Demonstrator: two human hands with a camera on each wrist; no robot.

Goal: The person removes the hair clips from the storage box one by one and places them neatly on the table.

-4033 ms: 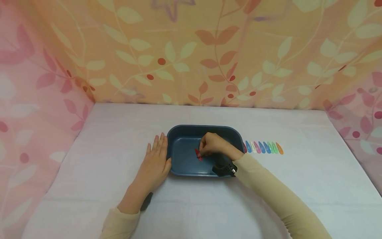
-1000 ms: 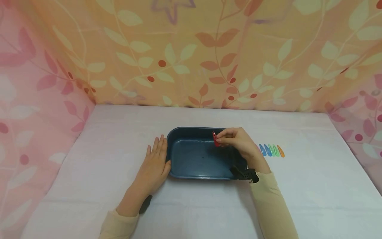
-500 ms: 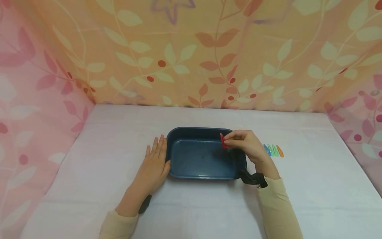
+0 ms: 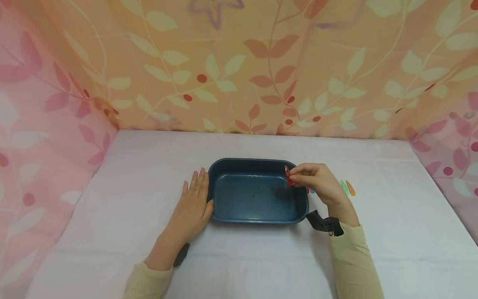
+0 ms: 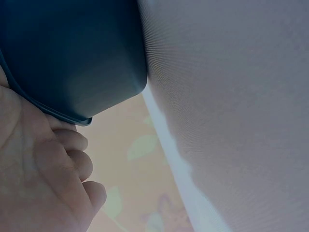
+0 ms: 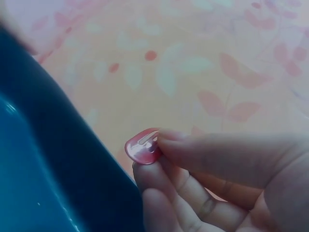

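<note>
A red snap hair clip (image 4: 288, 176) is pinched between the thumb and fingers of my right hand (image 4: 317, 182), above the right rim of a dark blue tray (image 4: 239, 209). In the right wrist view the hair clip (image 6: 143, 146) shows its shiny rounded end, with the thumb pressing on top of it. The tray's inside holds nothing visible. My left hand (image 4: 190, 205) lies with straight fingers along the tray's left side. From the left wrist view, that hand (image 5: 43, 159) touches the tray's rim (image 5: 48, 108).
On the white tabletop (image 4: 261, 261) right of the tray, a row of coloured hair clips is partly hidden behind my right hand; a green clip (image 4: 345, 187) and an orange clip (image 4: 350, 188) show at its far end. A leaf-patterned curtain (image 4: 231, 104) stands behind.
My right hand has picked the red hair clip up from the tray's bottom and carried it rightward to the right rim, covering more of the row. My left hand stays put.
</note>
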